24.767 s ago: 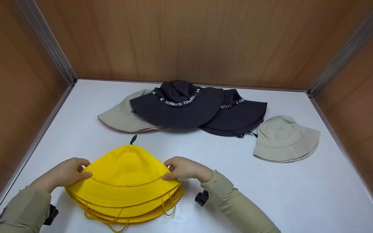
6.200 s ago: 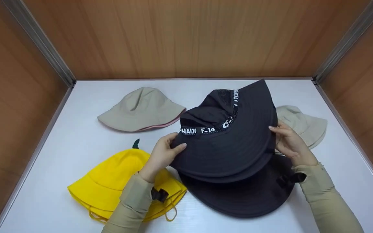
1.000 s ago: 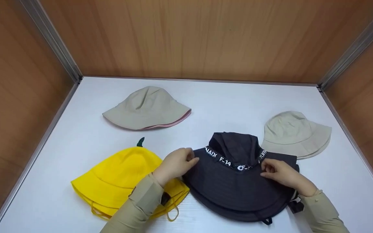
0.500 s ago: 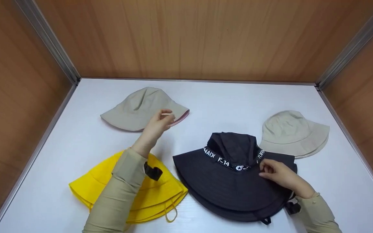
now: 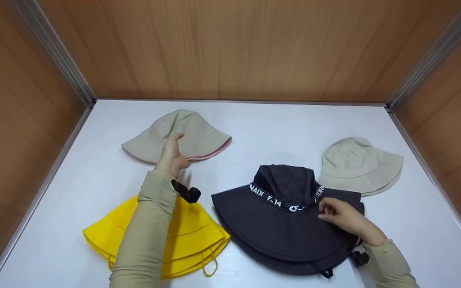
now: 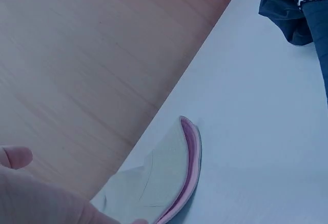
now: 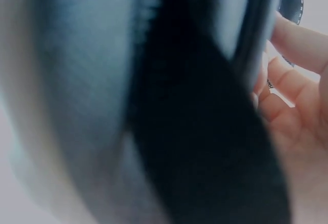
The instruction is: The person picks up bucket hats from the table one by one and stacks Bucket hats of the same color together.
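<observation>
In the head view, my left hand (image 5: 171, 158) is at the front brim of a beige bucket hat (image 5: 206, 140) with a pink underside. Its fingers look relaxed; the left wrist view shows the hat's brim (image 6: 171, 167) beyond it, with no grip visible. My right hand (image 5: 342, 218) hovers over or rests on the brim of the stacked black sun hats (image 5: 274, 236), fingers loosely bent and apparently holding nothing. White lettering circles the upper black hat's band. In the right wrist view, dark blurred fabric (image 7: 195, 131) covers much of the picture beside the hand (image 7: 297, 96).
A stack of yellow hats (image 5: 194, 236) with hanging cords lies front left, partly under my left forearm. Behind the black stack, a smaller light beige hat (image 5: 358, 164) sits at right. Wooden panels (image 5: 238, 48) enclose the white table (image 5: 262, 128) on three sides.
Earlier, the black hats lay at the back; both hands then held some above another, and now they are stacked at front. My left hand has since moved from that stack to the beige hat.
</observation>
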A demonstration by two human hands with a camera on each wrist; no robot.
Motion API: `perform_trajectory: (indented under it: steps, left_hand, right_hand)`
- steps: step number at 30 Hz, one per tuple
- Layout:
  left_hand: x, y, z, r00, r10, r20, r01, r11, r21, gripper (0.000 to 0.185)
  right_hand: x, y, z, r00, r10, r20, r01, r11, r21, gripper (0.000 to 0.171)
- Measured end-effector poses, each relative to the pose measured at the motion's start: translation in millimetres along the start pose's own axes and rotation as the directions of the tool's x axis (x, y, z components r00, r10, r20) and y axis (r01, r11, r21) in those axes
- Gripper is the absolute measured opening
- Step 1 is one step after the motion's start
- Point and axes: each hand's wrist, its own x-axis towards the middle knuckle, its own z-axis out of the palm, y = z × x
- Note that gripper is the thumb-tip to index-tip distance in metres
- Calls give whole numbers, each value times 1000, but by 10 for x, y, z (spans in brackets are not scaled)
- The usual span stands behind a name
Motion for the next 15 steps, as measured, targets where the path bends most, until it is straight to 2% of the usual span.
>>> perform_trajectory:
  steps: [3, 7, 13, 15]
  left_hand:
    - [53, 3, -31, 994, -5, -112, 3, 1000, -24, 87]
    - [130, -17, -88, 971, -7, -239, -3, 999, -41, 87]
    - [245, -71, -174, 949, 36, -313, -76, 990, -117, 79]
    - [267, -87, -190, 935, 37, -353, -94, 985, -146, 80]
  right_hand:
    - [-14, 11, 12, 1000, -9, -9, 9, 1000, 0, 13]
    - [-33, 10, 18, 1000, 0, -10, 0, 1000, 7, 13]
    - [-65, -8, 9, 1000, 18, -20, -18, 1000, 11, 12]
    - [-76, -15, 13, 1000, 21, -22, -20, 1000, 14, 12]
